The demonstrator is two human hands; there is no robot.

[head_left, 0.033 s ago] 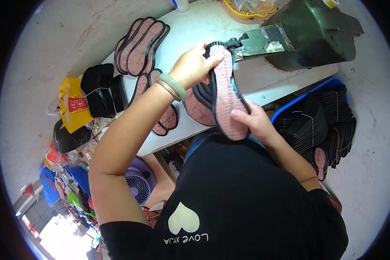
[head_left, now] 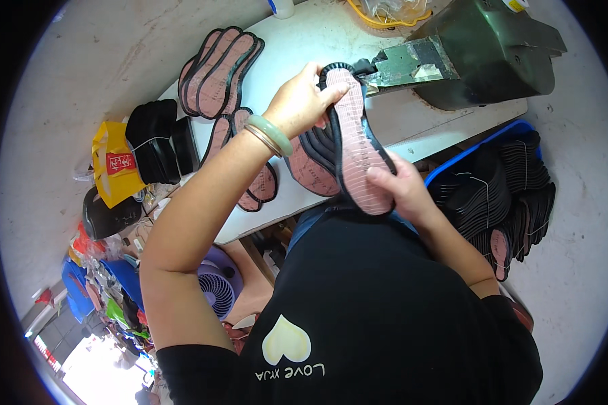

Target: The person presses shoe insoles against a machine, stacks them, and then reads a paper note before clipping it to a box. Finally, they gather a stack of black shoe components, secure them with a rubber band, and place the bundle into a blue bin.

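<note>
I hold a pink shoe insole [head_left: 358, 142] with a black rim between both hands, above a white table [head_left: 297, 40]. My left hand [head_left: 304, 101], with a green bangle on its wrist, grips the insole's far end near the toe. My right hand [head_left: 398, 185] grips its near end, thumb on the pink face. The far tip lies close to the metal plate of a dark green machine [head_left: 479, 54]. Under the held insole a stack of similar insoles [head_left: 314, 165] rests at the table's near edge.
More pink insoles [head_left: 219, 64] lie fanned on the table's left part. Black soles [head_left: 159, 138] and a yellow bag [head_left: 115, 165] sit left of it. A blue crate [head_left: 513, 182] of dark insoles stands at right. A small fan [head_left: 216, 290] is below the table.
</note>
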